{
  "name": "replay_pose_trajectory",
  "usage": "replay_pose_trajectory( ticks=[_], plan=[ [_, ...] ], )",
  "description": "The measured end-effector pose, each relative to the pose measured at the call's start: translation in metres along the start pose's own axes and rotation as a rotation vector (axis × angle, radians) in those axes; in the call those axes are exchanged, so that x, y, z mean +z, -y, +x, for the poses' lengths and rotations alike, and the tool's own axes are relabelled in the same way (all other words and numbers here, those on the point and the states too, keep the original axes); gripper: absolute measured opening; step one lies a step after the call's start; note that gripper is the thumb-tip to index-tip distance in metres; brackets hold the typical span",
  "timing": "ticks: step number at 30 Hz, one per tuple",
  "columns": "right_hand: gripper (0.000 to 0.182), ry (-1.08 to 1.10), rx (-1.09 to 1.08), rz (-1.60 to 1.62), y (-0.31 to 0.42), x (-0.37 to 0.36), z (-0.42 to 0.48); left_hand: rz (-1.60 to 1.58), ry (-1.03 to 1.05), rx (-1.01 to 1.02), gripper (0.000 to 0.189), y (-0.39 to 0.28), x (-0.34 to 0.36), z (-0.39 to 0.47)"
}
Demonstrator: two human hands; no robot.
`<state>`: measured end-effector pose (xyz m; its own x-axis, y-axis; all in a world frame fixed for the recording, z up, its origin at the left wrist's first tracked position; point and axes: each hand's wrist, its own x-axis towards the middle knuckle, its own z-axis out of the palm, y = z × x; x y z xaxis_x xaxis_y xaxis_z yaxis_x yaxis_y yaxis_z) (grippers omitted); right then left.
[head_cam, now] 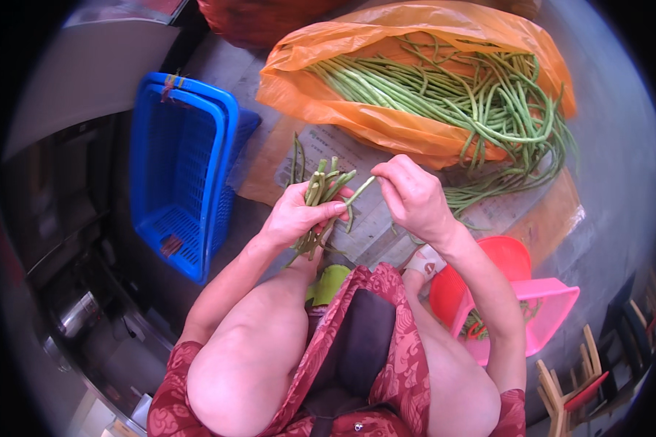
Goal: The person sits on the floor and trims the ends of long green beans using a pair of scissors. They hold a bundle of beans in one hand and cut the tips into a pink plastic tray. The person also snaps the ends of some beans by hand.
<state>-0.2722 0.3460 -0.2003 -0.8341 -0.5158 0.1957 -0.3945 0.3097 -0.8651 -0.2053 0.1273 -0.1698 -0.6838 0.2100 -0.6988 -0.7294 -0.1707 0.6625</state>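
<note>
My left hand (pixel 304 213) is closed around a bunch of green long beans (pixel 318 191), their cut or snapped ends pointing up and away from me. Between the thumb and fingers of my right hand (pixel 410 194) is the tip of a single bean (pixel 361 190), which slants down to the left hand's fingertips. Past both hands lies an orange plastic bag (pixel 306 106), its mouth wide, full of long beans (pixel 415 98) that spill over its right edge onto the floor covering.
Stacked blue plastic baskets (pixel 218 180) stand at the left. Near my right knee are a pink plastic basket (pixel 557 317) with bean pieces in it and a red plastic container (pixel 503 254). A red bag (pixel 251 22) lies at the top; wooden stools or chairs (pixel 557 399) stand at lower right.
</note>
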Motion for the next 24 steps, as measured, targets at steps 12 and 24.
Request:
replay_pose_trajectory(
  ticks=[12,24],
  plan=[
    [0.01,0.141,0.989,1.264,0.037,0.007,-0.026,0.351,0.047,-0.032,0.018,-0.013,0.014,-0.01],
    [0.013,1.117,0.557,-0.347,-0.037,0.004,-0.084,-0.003,-0.09,0.26,0.008,-0.022,-0.012,-0.015]
  ],
)
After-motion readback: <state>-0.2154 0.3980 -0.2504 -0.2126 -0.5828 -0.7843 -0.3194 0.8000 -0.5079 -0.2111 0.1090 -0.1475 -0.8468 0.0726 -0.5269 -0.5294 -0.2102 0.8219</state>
